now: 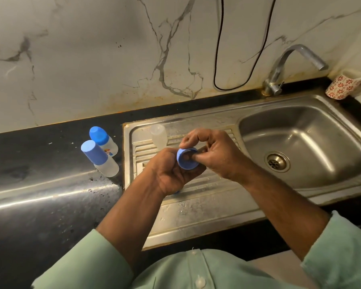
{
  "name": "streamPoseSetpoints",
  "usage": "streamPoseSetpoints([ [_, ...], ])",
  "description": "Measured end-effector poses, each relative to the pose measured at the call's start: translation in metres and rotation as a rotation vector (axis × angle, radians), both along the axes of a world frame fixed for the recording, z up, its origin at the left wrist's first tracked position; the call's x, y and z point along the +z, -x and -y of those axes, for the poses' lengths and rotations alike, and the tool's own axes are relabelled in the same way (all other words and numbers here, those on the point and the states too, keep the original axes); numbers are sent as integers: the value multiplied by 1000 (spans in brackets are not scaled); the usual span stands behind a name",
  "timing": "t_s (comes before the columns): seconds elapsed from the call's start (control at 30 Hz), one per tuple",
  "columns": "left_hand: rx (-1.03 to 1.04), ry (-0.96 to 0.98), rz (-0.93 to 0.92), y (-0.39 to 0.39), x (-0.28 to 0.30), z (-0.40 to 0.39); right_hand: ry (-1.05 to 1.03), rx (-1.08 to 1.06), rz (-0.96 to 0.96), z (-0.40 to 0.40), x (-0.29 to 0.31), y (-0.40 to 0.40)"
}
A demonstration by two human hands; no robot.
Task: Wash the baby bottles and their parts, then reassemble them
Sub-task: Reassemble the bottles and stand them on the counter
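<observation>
Stainless steel sink (342,184) set in a black countertop (40,174), basin on the right, ribbed drainboard (206,205) on the left; round drain strainer (276,161) in the basin floor. Curved metal tap (288,65) at the back edge. Red-and-white floral cup (341,86) stands at the far right corner. Marble-veined wall (92,59) behind; black cable (217,59) loops down it.

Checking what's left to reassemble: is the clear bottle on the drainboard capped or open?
Open. The clear bottle stands upright on the drainboard with no blue cap, unlike the two capped bottles on the counter.
</observation>
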State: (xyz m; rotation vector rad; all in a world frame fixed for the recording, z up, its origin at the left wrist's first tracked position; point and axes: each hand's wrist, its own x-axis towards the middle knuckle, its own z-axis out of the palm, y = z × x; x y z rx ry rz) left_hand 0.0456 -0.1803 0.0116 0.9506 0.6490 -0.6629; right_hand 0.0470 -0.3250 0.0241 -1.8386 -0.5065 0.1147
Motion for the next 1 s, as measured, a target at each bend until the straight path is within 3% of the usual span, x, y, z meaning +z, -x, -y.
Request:
streamPoseSetpoints([
  [0.13,122,38,68,8,-4,7,-83,94,-24,-12,5,5],
  [0.3,165,49,98,-5,-2,-2,-202,-236,-50,10,2,3],
  [0.47,130,-111,190,-6,-15,3,-124,-557,-256,19,-25,-3],
  [0.63,98,-217,347,-6,-23,12,-390,-594,-555,17,-42,-10],
  [0.7,80,-341,458,-8,-26,19,-484,-571,-640,14,-44,-8],
  [0.83,-16,-803,804,-12,-29,33,-540,-498,-706,7,-48,0],
  [0.9,-136,-994,893,-15,-32,36,-629,-456,-746,2,-50,4],
  [1.0,-367,-1475,999,-18,-41,36,-684,-463,-796,-3,-54,8],
])
